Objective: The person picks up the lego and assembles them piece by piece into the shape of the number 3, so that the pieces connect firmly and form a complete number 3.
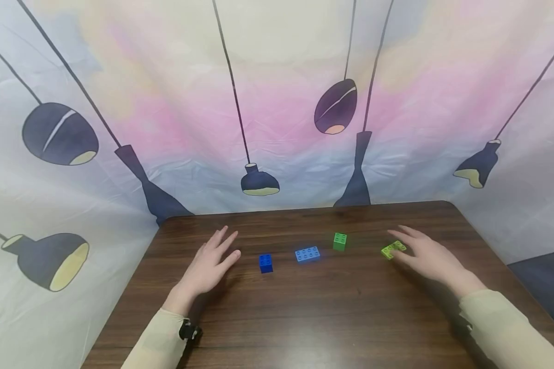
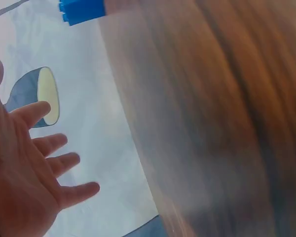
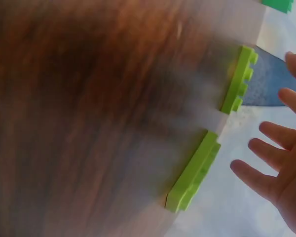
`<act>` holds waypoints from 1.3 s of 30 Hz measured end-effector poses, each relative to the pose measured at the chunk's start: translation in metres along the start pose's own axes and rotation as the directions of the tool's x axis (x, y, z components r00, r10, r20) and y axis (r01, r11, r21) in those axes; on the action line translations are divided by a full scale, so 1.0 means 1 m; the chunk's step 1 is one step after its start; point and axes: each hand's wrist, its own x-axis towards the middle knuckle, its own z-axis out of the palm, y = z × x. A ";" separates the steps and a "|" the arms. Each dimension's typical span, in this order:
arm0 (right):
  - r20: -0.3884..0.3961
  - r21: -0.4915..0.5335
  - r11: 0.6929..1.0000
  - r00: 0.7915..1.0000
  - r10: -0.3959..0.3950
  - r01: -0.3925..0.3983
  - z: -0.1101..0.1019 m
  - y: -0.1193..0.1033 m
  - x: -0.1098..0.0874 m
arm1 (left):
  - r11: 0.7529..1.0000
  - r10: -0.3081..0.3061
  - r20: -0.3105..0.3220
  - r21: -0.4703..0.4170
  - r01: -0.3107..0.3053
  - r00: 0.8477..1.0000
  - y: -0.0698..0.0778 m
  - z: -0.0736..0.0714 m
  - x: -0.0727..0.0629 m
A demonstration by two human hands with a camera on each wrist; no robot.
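My left hand (image 1: 206, 266) hovers over the table's left side with its fingers spread, and holds nothing. To its right stands a dark blue toy brick (image 1: 265, 263), also seen as a blue brick (image 2: 83, 10) at the top of the left wrist view. A light blue brick (image 1: 307, 254) with two rows of studs lies in the middle. Beyond it is a green brick (image 1: 339, 241). My right hand (image 1: 427, 254), fingers extended, is above lime bricks (image 1: 394, 249), partly covering them. The right wrist view shows two lime pieces, a farther one (image 3: 239, 79) and a nearer one (image 3: 193, 172), apart from the fingers.
The bricks sit on a dark brown wooden table (image 1: 304, 318) with rounded far corners. Behind and beside it hangs a pale cloth (image 1: 286, 66) printed with dark lamps. A black wrist camera strap (image 1: 189, 330) is on my left sleeve.
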 end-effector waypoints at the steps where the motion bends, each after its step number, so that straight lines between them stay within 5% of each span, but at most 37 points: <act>1: 0.004 0.010 1.000 1.000 0.003 -0.003 -0.001 0.001 -0.001 | 1.000 0.001 -0.011 -0.024 -0.001 1.000 0.001 0.000 0.000; 13: -0.034 0.125 0.992 0.999 -0.013 0.017 -0.021 0.030 -0.023 | 0.951 0.025 -0.099 -0.303 -0.054 0.995 0.016 0.006 0.003; 25: -0.041 0.158 0.981 0.992 0.121 -0.113 -0.022 0.065 -0.054 | 0.916 0.005 -0.141 -0.395 -0.061 0.990 0.021 0.014 0.005; 39: 0.024 0.140 0.970 0.980 0.195 -0.197 -0.027 0.086 -0.059 | 0.878 -0.044 -0.084 -0.479 -0.002 0.996 0.021 0.015 0.004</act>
